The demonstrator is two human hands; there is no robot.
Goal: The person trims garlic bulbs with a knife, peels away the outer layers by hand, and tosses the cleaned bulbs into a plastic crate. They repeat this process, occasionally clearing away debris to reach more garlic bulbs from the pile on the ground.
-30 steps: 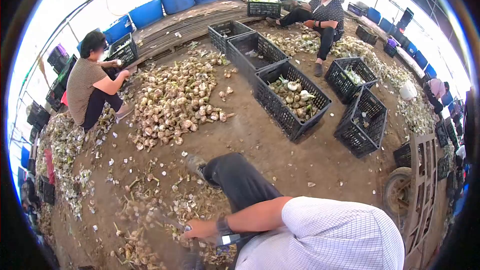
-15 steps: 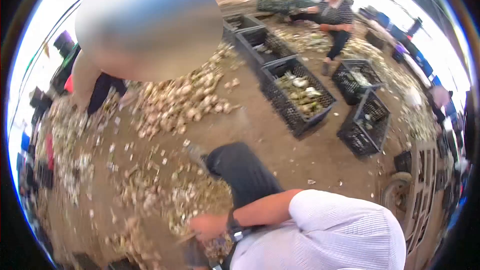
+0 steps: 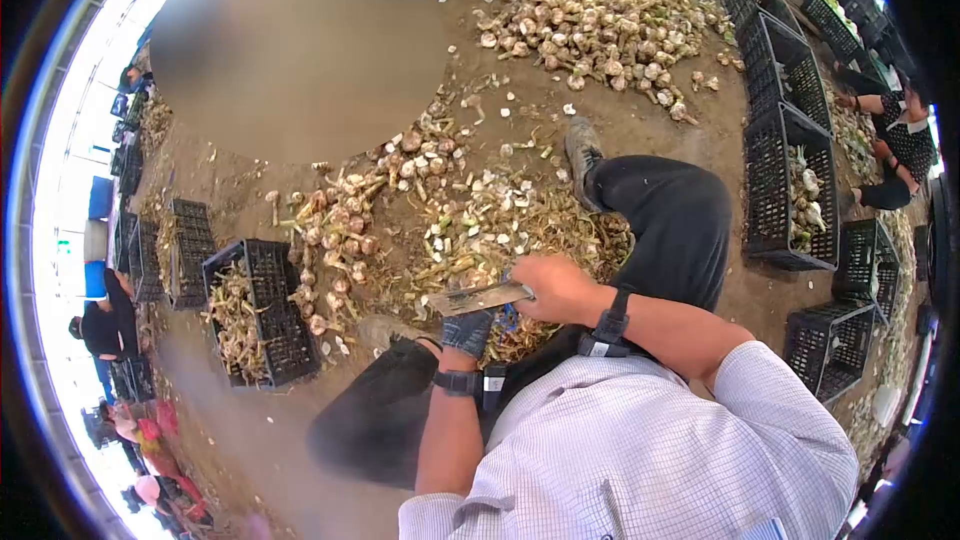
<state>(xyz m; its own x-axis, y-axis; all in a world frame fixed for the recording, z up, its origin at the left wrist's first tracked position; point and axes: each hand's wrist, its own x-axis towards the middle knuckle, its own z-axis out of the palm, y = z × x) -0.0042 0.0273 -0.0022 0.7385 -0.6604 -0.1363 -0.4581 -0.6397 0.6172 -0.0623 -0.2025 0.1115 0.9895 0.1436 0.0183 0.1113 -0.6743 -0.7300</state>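
Note:
My right hand (image 3: 557, 287) is closed on one end of a broad, flat knife (image 3: 485, 297), a long worn strip with a dark edge. My left hand (image 3: 467, 330), in a dark grey glove, is directly under the blade. Its fingers are mostly covered by the blade, so I cannot see what they hold. Around and below both hands lie cut stems and peelings (image 3: 500, 225) mixed with white bits. Whole garlic bulbs (image 3: 345, 225) with stems are heaped just beyond, to the left.
A larger garlic pile (image 3: 610, 25) spreads ahead. A black crate of garlic (image 3: 290, 325) stands at left; more black crates (image 3: 765, 190) line the right. One person (image 3: 893, 145) sits at far right, others at the left edge. A blurred oval hides the upper left.
My view has swung left and down, so the crates now sit farther right. Both hands appear higher and nearer the middle, and the knife shows clearly.

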